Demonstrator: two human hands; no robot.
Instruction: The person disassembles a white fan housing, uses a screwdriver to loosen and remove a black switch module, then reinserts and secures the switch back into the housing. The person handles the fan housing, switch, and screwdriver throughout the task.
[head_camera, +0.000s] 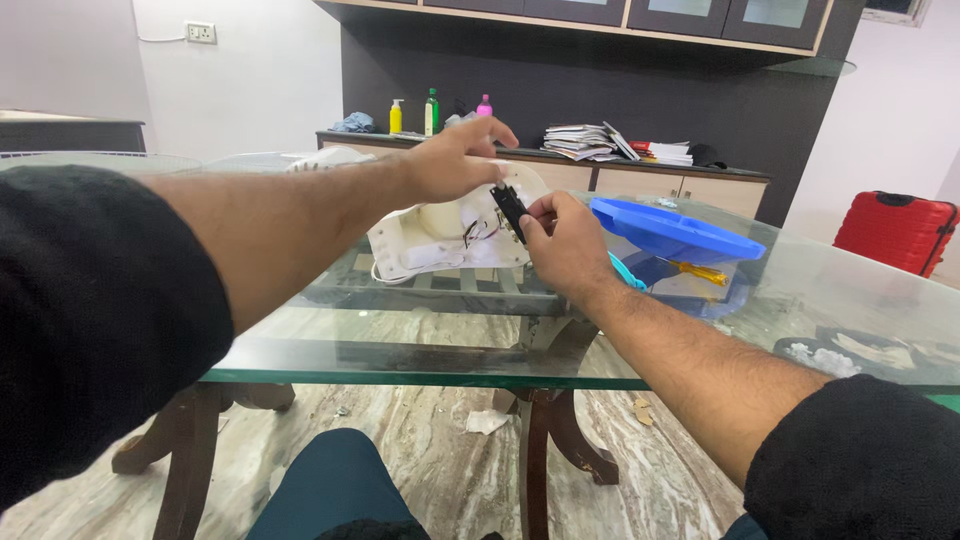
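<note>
A white plastic appliance housing (440, 235) lies open on the glass table (420, 350), with wires showing inside it. My right hand (565, 245) pinches a small black rectangular part (508, 210) at the housing's right edge; wires run from the part into the housing. My left hand (455, 160) reaches over the top of the housing, thumb and fingers touching the upper end of the same black part, index finger stretched out.
A blue plastic dish-shaped piece (675, 232) sits right of the housing, a yellow-handled screwdriver (700, 272) beneath it. Dark round parts (850, 352) lie at the table's right. Behind stand a counter with bottles (430, 112) and stacked papers (590, 142), and a red suitcase (895, 230).
</note>
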